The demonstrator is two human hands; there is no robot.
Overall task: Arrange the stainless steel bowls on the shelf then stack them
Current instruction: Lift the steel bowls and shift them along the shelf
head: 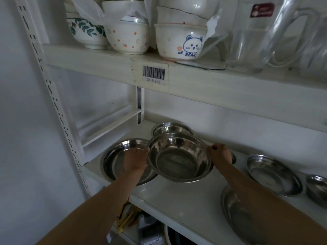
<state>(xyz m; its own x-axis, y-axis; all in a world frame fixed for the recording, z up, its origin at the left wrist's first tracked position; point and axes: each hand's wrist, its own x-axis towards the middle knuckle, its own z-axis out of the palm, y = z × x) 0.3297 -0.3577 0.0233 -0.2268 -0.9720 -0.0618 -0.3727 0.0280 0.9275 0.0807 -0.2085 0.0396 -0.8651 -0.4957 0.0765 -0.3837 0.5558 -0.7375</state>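
Note:
A deep stainless steel bowl point(178, 158) is held tilted above the white shelf point(185, 197). My left hand point(136, 160) grips its left rim and my right hand point(221, 153) grips its right rim. Under my left hand lies a wide shallow steel bowl point(113, 161) at the shelf's left end. Behind the held bowl stands another steel bowl point(169, 128). To the right lie a shallow steel bowl point(272, 174), a small one point(318, 188) at the frame edge, and a flat one point(242, 220) partly hidden by my right forearm.
The upper shelf point(194, 80) overhangs close above, carrying ceramic bowls point(178, 41) and a glass jug point(256, 36). A perforated white upright point(53, 96) bounds the left side. Below the shelf sit yellow-handled items point(125, 218) and packages.

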